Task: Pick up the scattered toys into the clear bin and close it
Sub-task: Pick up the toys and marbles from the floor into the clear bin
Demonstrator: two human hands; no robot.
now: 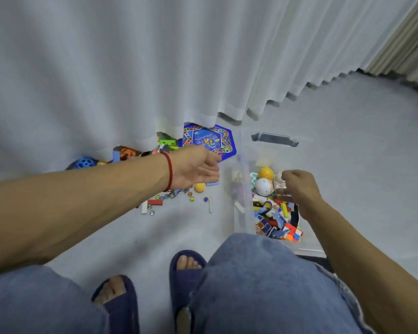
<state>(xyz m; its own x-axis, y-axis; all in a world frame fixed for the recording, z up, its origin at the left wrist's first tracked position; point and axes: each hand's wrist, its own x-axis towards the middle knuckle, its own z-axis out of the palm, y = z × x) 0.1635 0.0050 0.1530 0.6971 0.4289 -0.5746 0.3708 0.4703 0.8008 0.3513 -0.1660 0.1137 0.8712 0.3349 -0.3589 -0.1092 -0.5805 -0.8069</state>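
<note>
A clear bin [241, 186] stands on the floor at centre right, holding many toys: a yellow ball [266, 173], a white ball [263, 186], colourful blocks and a cube [293, 233]. My right hand [299, 189] hovers over the bin's inside, fingers curled; whether it holds anything is hidden. My left hand [196, 168], with a red cord at the wrist, reaches over the scattered toys left of the bin, fingers apart and empty. Below it lie a small yellow ball [199, 187], marbles [191, 199], a red block [155, 202] and a blue hexagonal game board [223, 141].
A white curtain [130, 68] hangs to the floor behind the toys, covering some, including a blue holed ball [85, 162] and an orange toy [127, 151]. A dark latch piece [274, 139] sits at the bin's far end. My knees and slippered feet [186, 268] fill the foreground.
</note>
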